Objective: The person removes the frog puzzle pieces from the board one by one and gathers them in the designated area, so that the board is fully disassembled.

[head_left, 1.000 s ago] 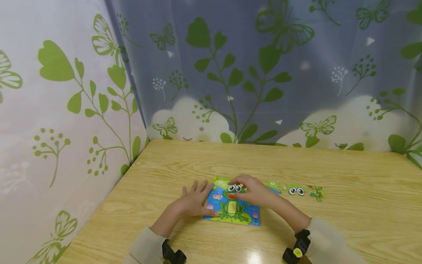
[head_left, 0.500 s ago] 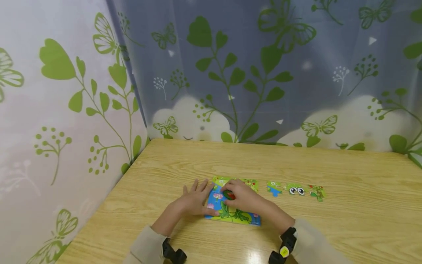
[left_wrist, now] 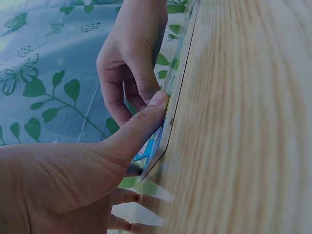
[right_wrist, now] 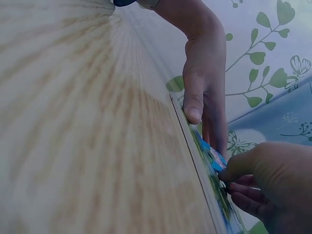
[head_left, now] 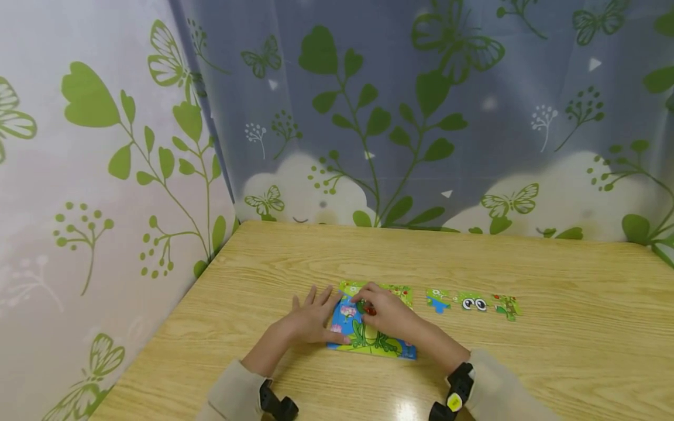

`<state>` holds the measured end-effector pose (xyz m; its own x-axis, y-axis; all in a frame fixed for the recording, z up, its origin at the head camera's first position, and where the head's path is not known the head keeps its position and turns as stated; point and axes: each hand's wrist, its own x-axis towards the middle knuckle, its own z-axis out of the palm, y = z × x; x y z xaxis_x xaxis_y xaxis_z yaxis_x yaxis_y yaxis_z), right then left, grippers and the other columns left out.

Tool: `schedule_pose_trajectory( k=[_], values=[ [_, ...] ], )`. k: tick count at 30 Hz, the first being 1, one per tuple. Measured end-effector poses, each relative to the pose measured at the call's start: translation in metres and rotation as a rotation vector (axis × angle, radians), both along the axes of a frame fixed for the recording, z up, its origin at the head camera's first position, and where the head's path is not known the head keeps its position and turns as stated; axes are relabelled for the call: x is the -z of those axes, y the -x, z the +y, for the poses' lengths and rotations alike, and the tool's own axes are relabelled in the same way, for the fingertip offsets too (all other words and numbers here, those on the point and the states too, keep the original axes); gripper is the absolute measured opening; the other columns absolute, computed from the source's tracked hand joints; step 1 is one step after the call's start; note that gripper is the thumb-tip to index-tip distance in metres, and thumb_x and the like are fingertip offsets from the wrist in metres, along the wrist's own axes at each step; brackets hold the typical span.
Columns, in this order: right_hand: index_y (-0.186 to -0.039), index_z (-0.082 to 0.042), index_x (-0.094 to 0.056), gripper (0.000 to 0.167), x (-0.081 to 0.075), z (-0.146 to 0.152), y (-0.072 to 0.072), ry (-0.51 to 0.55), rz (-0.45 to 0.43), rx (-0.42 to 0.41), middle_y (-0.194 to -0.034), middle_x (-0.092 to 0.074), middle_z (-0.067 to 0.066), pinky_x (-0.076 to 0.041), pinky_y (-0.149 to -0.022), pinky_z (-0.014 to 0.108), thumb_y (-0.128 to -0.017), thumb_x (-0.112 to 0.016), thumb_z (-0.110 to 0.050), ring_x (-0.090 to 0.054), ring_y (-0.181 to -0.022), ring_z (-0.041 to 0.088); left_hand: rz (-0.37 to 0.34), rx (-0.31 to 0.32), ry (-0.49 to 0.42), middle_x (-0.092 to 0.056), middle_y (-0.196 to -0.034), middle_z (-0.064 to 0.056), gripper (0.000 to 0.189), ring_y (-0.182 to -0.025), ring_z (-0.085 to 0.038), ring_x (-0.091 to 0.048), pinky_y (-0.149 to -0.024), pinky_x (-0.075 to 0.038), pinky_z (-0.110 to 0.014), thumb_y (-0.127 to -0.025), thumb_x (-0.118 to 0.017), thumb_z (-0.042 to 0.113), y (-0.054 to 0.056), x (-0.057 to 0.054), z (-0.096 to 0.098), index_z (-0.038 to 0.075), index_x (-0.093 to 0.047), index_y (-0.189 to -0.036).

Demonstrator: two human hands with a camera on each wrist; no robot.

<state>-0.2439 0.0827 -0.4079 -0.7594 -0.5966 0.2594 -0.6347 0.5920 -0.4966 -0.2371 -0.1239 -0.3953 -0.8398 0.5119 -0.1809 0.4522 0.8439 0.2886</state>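
Note:
A frog jigsaw puzzle (head_left: 371,345) lies on the wooden table in front of me. My left hand (head_left: 312,323) rests at its left side, fingers spread, with the thumb on the front left part of the picture. Over the middle of the puzzle, my right hand (head_left: 388,311) pinches a puzzle piece between thumb and fingers, near the frog's mouth. In the right wrist view a blue puzzle piece (right_wrist: 214,155) tilts up from the board at those fingertips. The right hand covers the frog's eyes and part of its body.
Three loose puzzle pieces lie in a row right of the puzzle: a blue and green piece (head_left: 438,300), an eyes piece (head_left: 473,302) and a tree piece (head_left: 506,306). A leaf-patterned curtain (head_left: 337,117) hangs behind the table (head_left: 295,251).
My right hand has moved left from the frog's eyes to its mouth, and the piece at its fingers now tilts up. The left hand has stayed in place.

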Motion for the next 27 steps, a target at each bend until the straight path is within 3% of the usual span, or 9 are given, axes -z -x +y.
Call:
schedule_pose_trajectory(
  k=[16, 27],
  values=[
    [-0.104, -0.003, -0.065, 0.023, 0.004, 0.001, 0.001, 0.089, -0.056, 0.067, -0.085, -0.051, -0.002, -0.045, -0.060, 0.024, -0.081, -0.066, 0.000, -0.052, -0.072, 0.012, -0.014, -0.013, -0.016, -0.011, -0.150, -0.016, 0.093, -0.133, -0.045, -0.004, -0.094, -0.004, -0.070, -0.079, -0.060, 0.060, -0.002, -0.004, 0.002, 0.012, -0.020, -0.148],
    [-0.106, -0.003, -0.064, 0.024, -0.011, 0.020, -0.006, 0.130, -0.104, 0.076, -0.100, -0.056, 0.002, -0.047, -0.064, 0.024, -0.083, -0.064, 0.000, -0.055, -0.079, 0.014, -0.015, -0.026, -0.007, -0.012, -0.150, -0.016, 0.094, -0.133, -0.044, -0.006, -0.095, -0.005, -0.069, -0.078, -0.061, 0.059, -0.003, -0.004, 0.002, 0.012, -0.020, -0.148]
  ],
)
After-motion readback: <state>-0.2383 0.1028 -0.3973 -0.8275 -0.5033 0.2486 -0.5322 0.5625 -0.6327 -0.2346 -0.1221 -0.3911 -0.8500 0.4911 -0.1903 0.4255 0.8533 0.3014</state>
